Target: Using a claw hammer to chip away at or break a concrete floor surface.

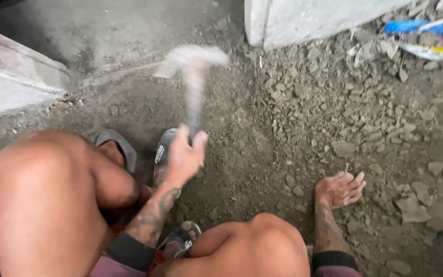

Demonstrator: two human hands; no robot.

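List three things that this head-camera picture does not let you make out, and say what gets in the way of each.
- Hammer, head view: motion blur smears its head.
- Nail at the right hand: too thin to tell whether it is gripped.
- Wrapper, head view: top-right frame edge cuts it.
- Left hand: fingers closed around the handle.

The left hand (184,154) is raised, fingers curled tight in a fist around a handle, forearm angled up from between the bent knees — a dark cuff at the wrist. The right hand (340,189) rests low on the ground, fingers pinched together, its arm straight down past the right knee.
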